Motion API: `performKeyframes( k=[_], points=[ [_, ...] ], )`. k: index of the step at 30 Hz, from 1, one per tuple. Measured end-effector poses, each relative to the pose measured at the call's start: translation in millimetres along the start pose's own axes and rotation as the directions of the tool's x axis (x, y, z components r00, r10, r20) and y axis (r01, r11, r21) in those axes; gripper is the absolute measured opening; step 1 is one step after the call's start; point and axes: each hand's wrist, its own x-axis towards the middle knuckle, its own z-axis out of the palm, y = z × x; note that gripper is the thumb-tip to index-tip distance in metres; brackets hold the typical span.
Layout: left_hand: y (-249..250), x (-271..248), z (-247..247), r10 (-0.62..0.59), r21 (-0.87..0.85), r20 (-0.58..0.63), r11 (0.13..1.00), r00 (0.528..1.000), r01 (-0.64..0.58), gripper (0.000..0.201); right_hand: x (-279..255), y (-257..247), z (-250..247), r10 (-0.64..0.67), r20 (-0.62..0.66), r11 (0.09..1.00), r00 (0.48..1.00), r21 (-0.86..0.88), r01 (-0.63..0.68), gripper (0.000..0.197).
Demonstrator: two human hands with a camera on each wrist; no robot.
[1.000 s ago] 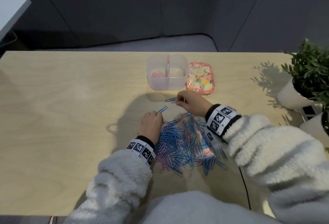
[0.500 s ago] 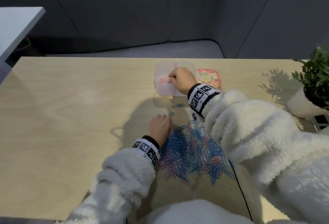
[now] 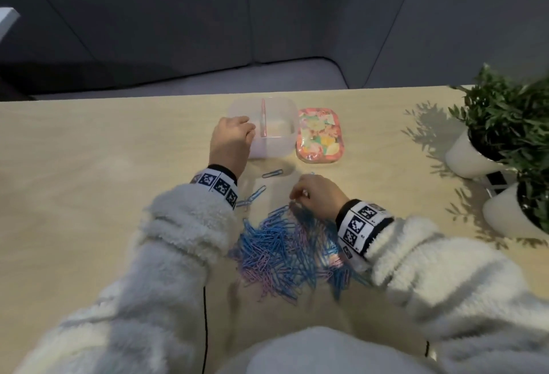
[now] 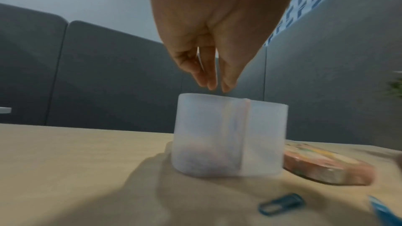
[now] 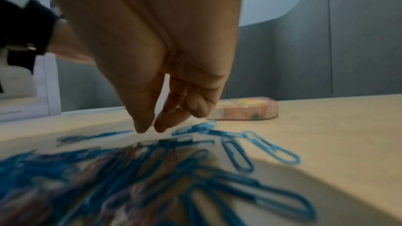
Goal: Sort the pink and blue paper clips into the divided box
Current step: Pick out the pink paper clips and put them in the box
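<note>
The clear divided box [image 3: 276, 147] [image 4: 261, 135] with a pink partition stands at the table's far middle. My left hand [image 3: 233, 138] [image 4: 217, 88] hovers over its left compartment, fingers pointing down, and pinches a pale thin clip that looks pink. Pinkish clips show blurred through that compartment's wall. A heap of blue and pink paper clips [image 3: 285, 251] [image 5: 130, 169] lies near me. My right hand [image 3: 292, 195] [image 5: 149, 129] hangs over the heap's far edge, thumb and forefinger slightly apart, holding nothing.
The floral lid [image 3: 320, 138] [image 5: 245, 109] lies right of the box. Loose blue clips [image 3: 271, 173] [image 4: 280, 205] lie between box and heap. Two potted plants in white pots [image 3: 466, 159] stand at the right edge. A black cable [image 3: 204, 314] hangs near my lap.
My right hand has come back from the box to the heap. My left hand has left the heap and gone up over the box's left compartment.
</note>
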Motion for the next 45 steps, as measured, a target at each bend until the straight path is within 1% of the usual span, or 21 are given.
performKeyframes(
  k=[1, 3, 5, 7, 10, 12, 16, 20, 23, 25, 26, 28, 30, 31, 33, 35, 36, 38, 40, 42, 45],
  points=[
    [0.8, -9.8, 3.8, 0.043, 0.035, -0.038, 0.999, 0.998, -0.041, 0.021, -0.5, 2.6, 3.9, -0.011, 0.011, 0.999, 1.0, -0.036, 0.012, 0.021],
    [1.0, -33.6, 11.4, 0.072, 0.09, -0.006, 0.993, 0.997, -0.071, 0.013, 1.1, 6.9, 9.5, 0.007, -0.018, 0.997, 1.0, -0.079, -0.009, 0.021],
    [0.9, -58.5, 18.8, 0.063, 0.088, 0.14, 0.993, 0.988, -0.076, 0.012, 3.7, 10.7, 10.1, 0.06, -0.101, 0.995, 0.993, -0.071, -0.067, 0.019],
    [1.4, -81.6, 30.1, 0.017, 0.109, 0.314, 0.993, 0.949, -0.054, 0.017, 5.3, 10.4, 12.3, 0.062, -0.148, 0.996, 0.987, -0.06, -0.071, 0.019],
    [5.8, -102.4, 43.0, -0.035, 0.162, 0.439, 0.986, 0.898, -0.041, 0.023, 2.8, 2.1, 18.4, -0.049, -0.06, 0.997, 0.997, -0.067, 0.045, 0.021],
    [7.4, -105.2, 47.9, -0.064, 0.137, 0.448, 0.991, 0.892, 0.002, 0.022, 0.7, -1.2, 22.3, -0.096, 0.033, 0.98, 0.995, -0.171, 0.1, 0.026],
    [4.0, -96.5, 43.4, -0.192, 0.014, 0.443, 0.978, 0.875, 0.208, 0.012, -2.6, 1.1, 23.5, -0.147, 0.052, 0.946, 0.988, -0.283, 0.156, 0.025],
    [-6.1, -90.4, 30.0, -0.266, -0.096, 0.418, 0.938, 0.869, 0.334, 0.014, -6.4, 3.7, 25.9, -0.219, 0.117, 0.867, 0.969, -0.431, 0.248, 0.031],
    [-13.9, -89.2, 24.9, -0.273, -0.136, 0.4, 0.926, 0.875, 0.351, 0.016, -10.9, 5.6, 26.6, -0.223, 0.139, 0.817, 0.965, -0.512, 0.263, 0.019],
    [-17.4, -90.1, 24.8, -0.248, -0.113, 0.375, 0.944, 0.893, 0.31, 0.016, -15.3, 5.7, 26.4, -0.206, 0.145, 0.826, 0.968, -0.504, 0.252, 0.027],
    [-19.4, -91.7, 25.4, -0.216, -0.08, 0.346, 0.963, 0.913, 0.258, 0.017, -14.6, 9.2, 29.6, -0.228, 0.094, 0.832, 0.969, -0.498, 0.245, 0.027],
    [-21.1, -96.9, 25.2, -0.092, 0.02, 0.292, 0.996, 0.952, 0.09, 0.016, -17.7, 12.5, 25.8, -0.223, 0.06, 0.923, 0.973, -0.307, 0.231, 0.018],
    [-20.7, -103.4, 25.2, 0.049, 0.08, 0.289, 0.994, 0.956, -0.075, 0.014, -18.7, 22.2, 18.0, -0.099, -0.042, 0.995, 0.994, 0.017, 0.1, 0.013],
    [-20.0, -106.4, 25.3, 0.09, 0.1, 0.302, 0.987, 0.949, -0.125, 0.014, -18.2, 27.3, 14.0, -0.033, -0.106, 0.989, 0.994, 0.139, 0.047, 0.011],
    [-17.1, -110.7, 26.3, 0.083, 0.151, 0.349, 0.978, 0.933, -0.143, 0.019, -16.1, 41.2, 10.0, 0.069, -0.186, 0.944, 0.98, 0.331, -0.004, 0.005],
    [-15.0, -112.7, 28.9, 0.034, 0.203, 0.4, 0.971, 0.916, -0.124, 0.023, -14.3, 45.5, 6.2, 0.096, -0.174, 0.903, 0.98, 0.429, -0.012, 0.014],
    [-14.1, -112.9, 30.4, 0.024, 0.215, 0.415, 0.969, 0.909, -0.124, 0.022, -12.9, 46.1, 5.8, 0.072, -0.163, 0.923, 0.984, 0.386, -0.004, 0.02],
    [-11.1, -112.4, 33.3, 0.034, 0.21, 0.429, 0.968, 0.902, -0.137, 0.017, -10.1, 41.5, 5.4, -0.023, -0.152, 0.981, 0.988, 0.187, 0.051, 0.026],
    [-8.9, -111.4, 34.9, 0.035, 0.193, 0.443, 0.972, 0.896, -0.134, 0.015, -6.2, 33.8, 6.2, -0.138, -0.097, 0.99, 0.986, 0.01, 0.139, 0.027],
    [-10.7, -111.8, 35.8, 0.045, 0.169, 0.449, 0.977, 0.892, -0.134, 0.016, -0.3, 26.7, 7.1, -0.203, 0.005, 0.965, 0.979, -0.17, 0.201, 0.025],
    [-16.5, -114.5, 36.0, 0.067, 0.135, 0.472, 0.98, 0.879, -0.147, 0.021, 7.5, 22.7, 7.1, -0.244, 0.123, 0.868, 0.962, -0.415, 0.273, 0.022]
  ],
)
